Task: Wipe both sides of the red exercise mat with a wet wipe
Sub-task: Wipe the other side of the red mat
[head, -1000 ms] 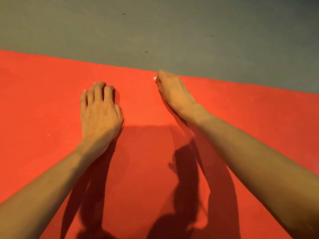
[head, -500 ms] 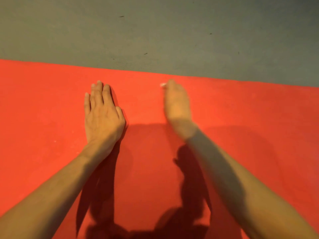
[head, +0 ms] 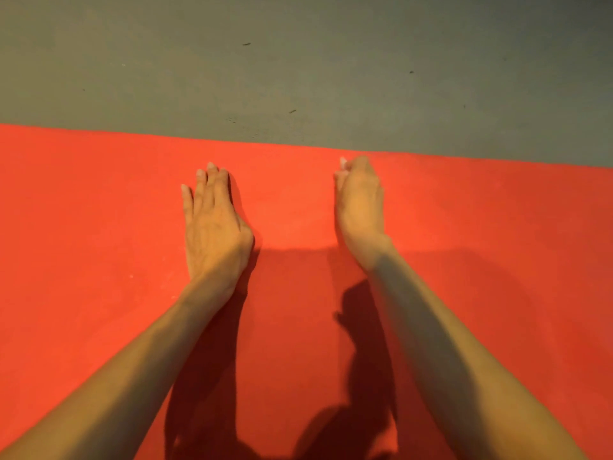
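Apparently I'm wiping the top face of the red mat (head: 99, 227), which lies flat on the grey floor (head: 298, 61). My left hand (head: 212, 227) presses flat, fingers together. My right hand (head: 360, 200) curls over the barely visible wet wipe (head: 342, 160) near the far edge. Next, I'd sweep sideways with steady pressure.

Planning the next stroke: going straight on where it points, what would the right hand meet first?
The right hand would likely reach the far edge of the red mat, then grey floor.
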